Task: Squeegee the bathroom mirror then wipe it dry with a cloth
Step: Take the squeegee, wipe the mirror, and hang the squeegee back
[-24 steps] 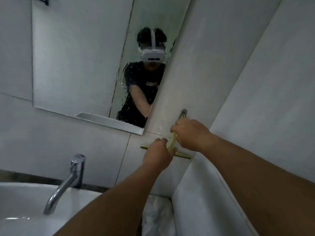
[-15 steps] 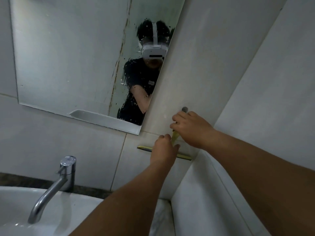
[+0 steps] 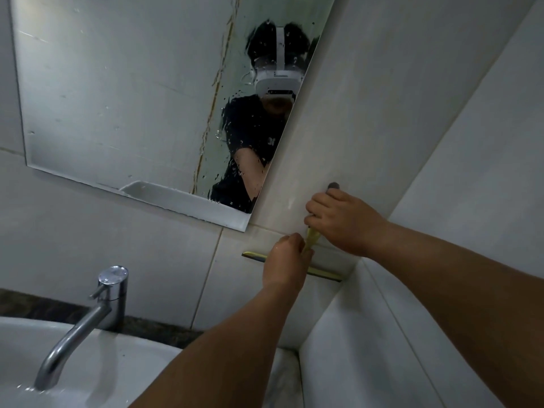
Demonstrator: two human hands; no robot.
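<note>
Both hands (left (image 3: 287,260), right (image 3: 341,220)) curled around yellow squeegee (image 3: 312,241)

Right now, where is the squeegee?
The squeegee hangs on the wall tile right of the mirror, below its lower right corner, with both hands on it.

There is one view only, from a camera worn on the person's head; it looks forward and somewhat down toward the corner where two tiled walls meet, and the picture is tilted, so the mirror (image 3: 141,107) leans across the upper left; the wide lens bends the edges; both forearms reach in from the near bottom edge, so the hands sit close, near the middle right; the tap (image 3: 88,316) and basin (image 3: 123,369) lie near at the lower left; the camera's own headset (image 3: 278,78) shows reflected in the mirror's right part.
</note>
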